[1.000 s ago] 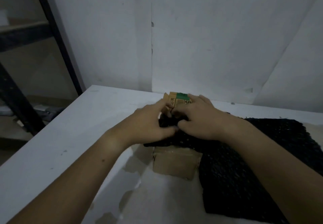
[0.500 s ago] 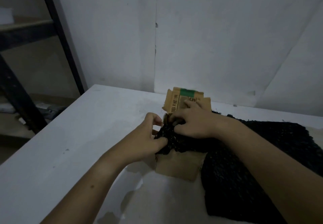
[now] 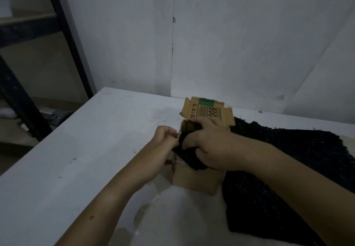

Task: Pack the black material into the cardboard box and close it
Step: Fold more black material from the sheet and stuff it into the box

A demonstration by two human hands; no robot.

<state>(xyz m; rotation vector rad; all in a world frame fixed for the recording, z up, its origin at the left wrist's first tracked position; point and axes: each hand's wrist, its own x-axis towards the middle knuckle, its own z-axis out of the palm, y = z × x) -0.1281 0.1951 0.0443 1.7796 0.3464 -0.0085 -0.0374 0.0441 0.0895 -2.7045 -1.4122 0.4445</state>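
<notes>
A small cardboard box [image 3: 196,179] stands open on the white table [image 3: 86,149], its printed far flap with a green stripe raised behind. The black material [image 3: 288,161], a coarse dark mesh, spreads over the table to the right, and one bunched end hangs over the box's opening. My right hand [image 3: 209,146] is closed on that bunch and presses it into the box. My left hand [image 3: 165,140] is curled at the box's left rim, gripping the left side of the box next to the material.
A white wall rises just behind the table's far edge. A black metal shelf frame [image 3: 65,40] stands to the left, beyond the table's left edge. Brownish patches of worn surface show on the table near me.
The box's far flap has come up and the opening now shows. My right hand has pushed the bunched material further down into the box. My left hand has shifted to the box's left rim.
</notes>
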